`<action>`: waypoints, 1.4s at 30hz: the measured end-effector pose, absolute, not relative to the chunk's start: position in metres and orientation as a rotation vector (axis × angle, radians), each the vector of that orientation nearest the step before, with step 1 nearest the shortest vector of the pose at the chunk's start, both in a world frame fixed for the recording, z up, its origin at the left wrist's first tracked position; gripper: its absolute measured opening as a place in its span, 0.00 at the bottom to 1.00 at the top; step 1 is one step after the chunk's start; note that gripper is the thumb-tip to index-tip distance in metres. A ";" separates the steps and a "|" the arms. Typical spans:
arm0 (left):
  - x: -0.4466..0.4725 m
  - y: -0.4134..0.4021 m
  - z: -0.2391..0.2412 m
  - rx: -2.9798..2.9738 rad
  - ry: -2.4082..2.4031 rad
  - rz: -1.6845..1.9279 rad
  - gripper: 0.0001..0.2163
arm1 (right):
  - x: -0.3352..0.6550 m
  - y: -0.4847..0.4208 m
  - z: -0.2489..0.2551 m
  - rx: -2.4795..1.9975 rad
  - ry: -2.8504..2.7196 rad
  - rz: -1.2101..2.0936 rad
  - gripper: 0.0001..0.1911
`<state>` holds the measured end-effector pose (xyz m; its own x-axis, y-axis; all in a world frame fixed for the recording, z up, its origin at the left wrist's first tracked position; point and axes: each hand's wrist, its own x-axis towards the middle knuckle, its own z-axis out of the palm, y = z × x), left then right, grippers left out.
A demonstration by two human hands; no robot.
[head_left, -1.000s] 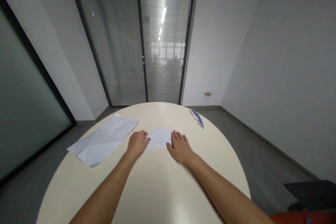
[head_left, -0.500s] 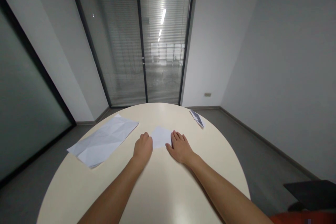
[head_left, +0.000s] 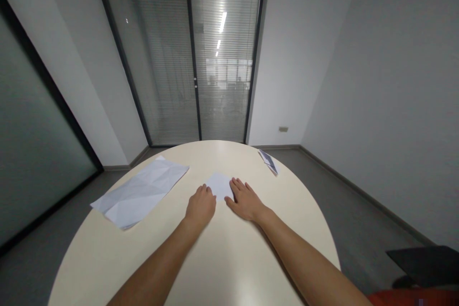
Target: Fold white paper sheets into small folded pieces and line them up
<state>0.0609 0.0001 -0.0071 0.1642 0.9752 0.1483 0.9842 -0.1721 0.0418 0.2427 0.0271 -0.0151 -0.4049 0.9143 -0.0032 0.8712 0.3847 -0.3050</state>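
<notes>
A small white piece of paper (head_left: 219, 186) with an angled far edge lies flat on the table between my hands. My left hand (head_left: 201, 205) is closed at its lower left edge, fingers curled and thumb against the paper; the exact grip is partly hidden. At the right edge, my right hand (head_left: 246, 201) rests palm down, fingers stretched out and thumb apart, covering part of the paper.
Larger creased white sheets (head_left: 143, 193) lie on the left of the round cream table (head_left: 211, 258). Near the far right rim is a folded paper with a dark printed area (head_left: 268, 161). A dark chair part (head_left: 426, 263) shows at lower right.
My left hand has slid a little to the right and nearer to me, along the paper's lower left edge. The right hand has shifted slightly left over the paper.
</notes>
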 end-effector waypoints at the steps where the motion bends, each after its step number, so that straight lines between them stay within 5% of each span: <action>1: 0.061 0.000 -0.007 -2.355 -1.978 -0.225 0.18 | 0.243 0.027 -0.015 -1.615 -2.463 0.383 0.41; 34: 0.033 0.004 -0.014 -2.464 -1.947 -0.465 0.17 | 0.263 0.037 -0.014 -1.372 -2.524 0.445 0.37; 42: 0.032 0.005 -0.019 -2.412 -1.969 -0.540 0.14 | 0.266 0.039 -0.012 -1.278 -2.505 0.400 0.28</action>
